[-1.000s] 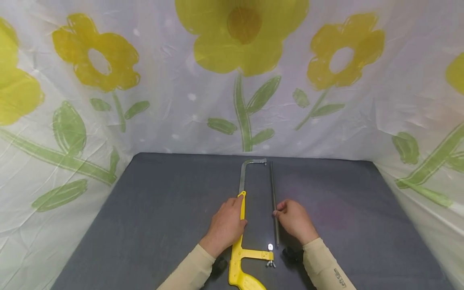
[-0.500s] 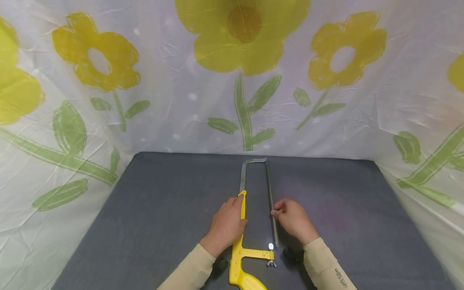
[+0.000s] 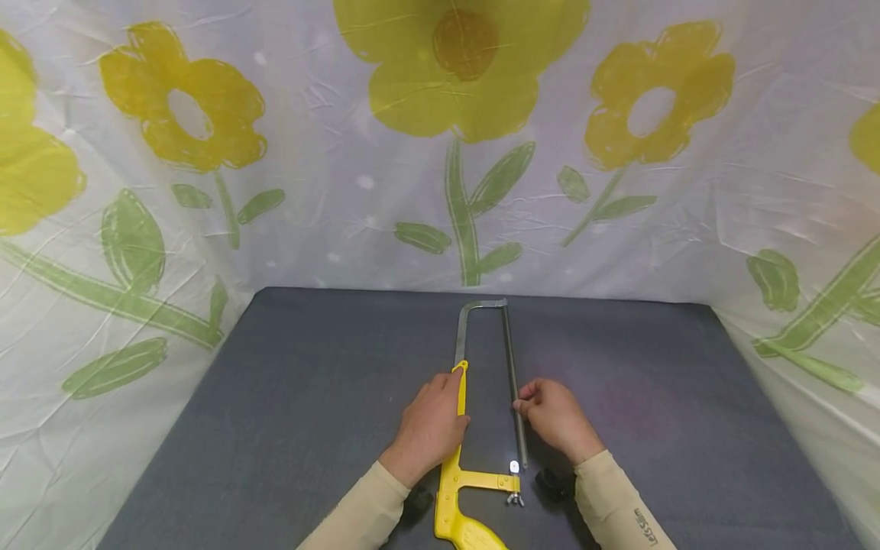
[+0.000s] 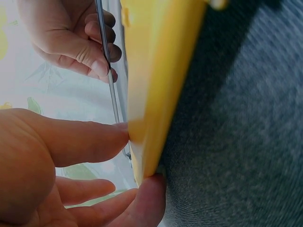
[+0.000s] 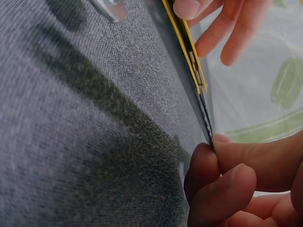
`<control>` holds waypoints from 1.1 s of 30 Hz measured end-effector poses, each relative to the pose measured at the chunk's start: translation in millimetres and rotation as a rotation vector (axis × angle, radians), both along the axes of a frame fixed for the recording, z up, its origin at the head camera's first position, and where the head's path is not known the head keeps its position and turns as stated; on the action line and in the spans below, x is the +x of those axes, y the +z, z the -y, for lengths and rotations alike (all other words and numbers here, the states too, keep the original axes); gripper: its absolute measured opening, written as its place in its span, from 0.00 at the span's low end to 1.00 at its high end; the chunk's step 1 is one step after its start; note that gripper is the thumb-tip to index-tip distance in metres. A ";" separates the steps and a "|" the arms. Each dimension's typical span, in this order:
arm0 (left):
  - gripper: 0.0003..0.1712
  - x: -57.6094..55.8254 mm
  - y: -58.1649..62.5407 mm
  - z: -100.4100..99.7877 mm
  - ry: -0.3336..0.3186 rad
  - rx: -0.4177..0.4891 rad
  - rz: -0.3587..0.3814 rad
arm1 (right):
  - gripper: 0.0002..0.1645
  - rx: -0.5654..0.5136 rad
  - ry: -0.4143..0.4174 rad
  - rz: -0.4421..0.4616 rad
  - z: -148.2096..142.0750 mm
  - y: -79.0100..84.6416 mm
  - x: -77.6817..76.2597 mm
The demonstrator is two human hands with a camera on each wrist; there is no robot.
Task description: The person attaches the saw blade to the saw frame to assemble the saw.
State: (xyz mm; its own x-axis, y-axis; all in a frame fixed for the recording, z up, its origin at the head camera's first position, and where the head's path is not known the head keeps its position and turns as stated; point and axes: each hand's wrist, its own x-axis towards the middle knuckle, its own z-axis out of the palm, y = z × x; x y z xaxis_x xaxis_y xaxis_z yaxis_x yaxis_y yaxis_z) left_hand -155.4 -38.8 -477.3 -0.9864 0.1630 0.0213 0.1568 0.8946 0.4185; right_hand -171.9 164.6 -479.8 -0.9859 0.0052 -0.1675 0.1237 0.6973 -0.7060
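Observation:
A hacksaw frame (image 3: 489, 481) with a yellow grip and a bare metal far arm (image 3: 461, 336) lies lengthwise on the table. My left hand (image 3: 428, 424) grips its yellow back bar, thumb on one side and fingers on the other, as the left wrist view shows. Between thumb and fingertips, my right hand (image 3: 558, 418) pinches a thin hacksaw blade (image 3: 510, 355) near its lower half. The blade's far end meets the tip of the metal arm. Its near end lies just right of the small metal pin (image 3: 514, 467) on the yellow crosspiece, above a wing nut (image 3: 515, 499).
A dark grey cloth (image 3: 309, 382) covers the table. White sheeting (image 3: 309, 153) printed with yellow flowers hangs behind it and along both sides. Dark wrist-worn devices (image 3: 552, 484) show under both sleeves.
The blade's far end has swung slightly left, from beside the frame's tip onto it, with my right hand shifting a little left. My left hand stays on the frame.

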 end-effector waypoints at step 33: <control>0.44 0.5 1.4 0.6 -0.011 0.005 0.014 | 0.08 -0.043 -0.005 0.035 -2.8 -2.1 -1.9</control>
State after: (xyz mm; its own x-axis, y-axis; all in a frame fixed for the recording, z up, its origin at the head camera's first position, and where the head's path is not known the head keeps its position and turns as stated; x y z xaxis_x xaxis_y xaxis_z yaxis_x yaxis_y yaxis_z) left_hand -154.9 -39.4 -475.9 -0.9848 0.1735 0.0084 0.1605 0.8907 0.4254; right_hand -173.8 167.3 -481.9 -0.9794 0.0022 -0.2021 0.1522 0.6658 -0.7304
